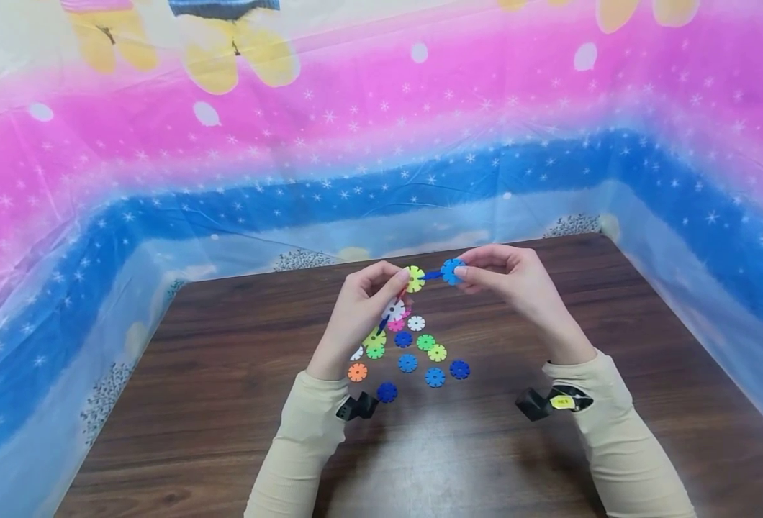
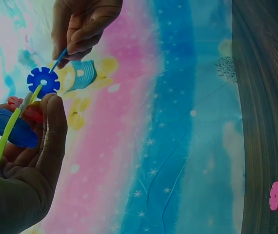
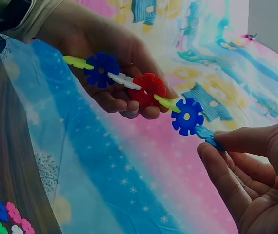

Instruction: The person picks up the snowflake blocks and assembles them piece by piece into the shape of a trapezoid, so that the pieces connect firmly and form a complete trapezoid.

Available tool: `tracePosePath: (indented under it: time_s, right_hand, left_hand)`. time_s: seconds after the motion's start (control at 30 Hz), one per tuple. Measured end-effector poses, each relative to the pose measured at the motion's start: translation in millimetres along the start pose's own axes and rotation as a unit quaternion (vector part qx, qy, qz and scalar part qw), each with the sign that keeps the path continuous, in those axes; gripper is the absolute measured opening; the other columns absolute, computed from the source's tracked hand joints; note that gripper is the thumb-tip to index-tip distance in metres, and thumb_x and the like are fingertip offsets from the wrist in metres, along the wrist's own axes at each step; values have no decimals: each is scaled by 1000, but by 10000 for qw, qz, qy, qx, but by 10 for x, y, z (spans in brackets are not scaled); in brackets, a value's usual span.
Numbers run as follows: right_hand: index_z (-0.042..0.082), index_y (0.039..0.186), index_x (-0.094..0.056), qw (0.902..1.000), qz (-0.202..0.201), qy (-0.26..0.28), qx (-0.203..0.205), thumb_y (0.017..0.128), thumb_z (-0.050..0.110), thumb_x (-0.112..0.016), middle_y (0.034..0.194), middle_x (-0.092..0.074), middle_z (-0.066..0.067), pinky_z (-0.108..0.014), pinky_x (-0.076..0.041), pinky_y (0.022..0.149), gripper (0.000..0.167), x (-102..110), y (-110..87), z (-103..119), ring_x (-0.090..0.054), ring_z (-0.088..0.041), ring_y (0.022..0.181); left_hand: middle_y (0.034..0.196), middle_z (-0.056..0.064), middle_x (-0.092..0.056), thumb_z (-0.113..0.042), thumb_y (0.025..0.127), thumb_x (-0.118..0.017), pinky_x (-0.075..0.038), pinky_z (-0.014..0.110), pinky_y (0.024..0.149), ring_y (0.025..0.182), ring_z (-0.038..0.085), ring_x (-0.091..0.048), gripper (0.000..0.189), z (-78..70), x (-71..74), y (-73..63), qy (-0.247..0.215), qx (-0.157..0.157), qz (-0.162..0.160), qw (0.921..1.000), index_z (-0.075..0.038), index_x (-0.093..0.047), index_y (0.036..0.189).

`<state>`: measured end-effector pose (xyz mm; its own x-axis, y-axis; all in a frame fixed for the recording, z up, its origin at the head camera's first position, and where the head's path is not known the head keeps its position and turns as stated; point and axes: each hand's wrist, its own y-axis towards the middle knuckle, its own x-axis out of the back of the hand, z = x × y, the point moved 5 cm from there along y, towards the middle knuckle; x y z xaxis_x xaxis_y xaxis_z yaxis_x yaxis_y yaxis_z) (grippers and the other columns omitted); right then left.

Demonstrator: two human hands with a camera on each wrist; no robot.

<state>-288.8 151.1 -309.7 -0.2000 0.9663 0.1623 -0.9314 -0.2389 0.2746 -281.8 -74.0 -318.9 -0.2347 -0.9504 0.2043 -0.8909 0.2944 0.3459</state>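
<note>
My left hand (image 1: 363, 306) grips a chain of slotted plastic snowflake discs, raised above the table. Along it run a yellow disc (image 3: 78, 62), a dark blue one (image 3: 101, 70), a white one (image 3: 123, 80), a red one (image 3: 148, 90), another yellow disc (image 1: 414, 279) and a second dark blue disc (image 3: 188, 116). Between thumb and fingers, my right hand (image 1: 517, 280) pinches a light blue disc (image 1: 451, 272), whose edge meets that second dark blue disc. How deep the slots engage there, I cannot tell. Fingers of the left hand partly cover the chain's middle in the head view.
Loose discs lie on the brown wooden table (image 1: 226, 403) below the hands, among them an orange disc (image 1: 358, 372), a green disc (image 1: 425, 342), a white disc (image 1: 417, 323) and several blue ones. A patterned cloth (image 1: 355, 158) hangs behind the table.
</note>
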Motion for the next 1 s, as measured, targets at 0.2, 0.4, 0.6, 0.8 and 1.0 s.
tracePosePath:
  time_s: [0.2,0.4,0.6,0.8,1.0]
  right_hand:
    - [-3,112,-70,10000,42,39,-42,91,20,-78,93,-76,-9,-35,-60,78,33,-40,10,-6,-74,-23,82]
    - [-5,110,-69,9998,-3,174,-18,91,16,-78,91,-76,-9,-35,-60,77,30,-85,13,18,-75,-21,80]
    - [-10,110,-67,9990,-119,424,56,92,9,-75,90,-76,-8,-38,-60,77,27,-139,31,35,-75,-22,80]
    - [-9,111,-67,9989,-118,458,73,92,9,-75,90,-76,-7,-38,-60,78,27,-171,49,40,-75,-21,79]
    - [-4,109,-69,9976,-52,686,104,92,11,-76,92,-76,-8,-39,-60,79,23,-211,46,37,-75,-25,82]
  left_hand:
    - [81,13,-69,-31,102,-62,-53,30,65,79,41,-65,26,5,-12,7,-66,-24,4,10000,-6,-70,98]
    - [78,14,-70,-27,103,-61,-51,28,61,76,38,-67,27,-16,-3,12,9,-84,-145,9999,-3,-69,95]
    - [79,12,-71,-28,103,-61,-56,31,68,74,27,-70,28,-24,-13,27,-61,-86,-197,9998,-2,-70,96]
    - [84,13,-71,-26,103,-62,-58,38,80,76,26,-70,27,-7,17,17,-160,-10,-235,9996,-1,-70,97]
    - [85,13,-70,-26,104,-60,-52,30,63,79,29,-69,26,-10,71,-3,-141,12,-80,9999,-2,-69,101]
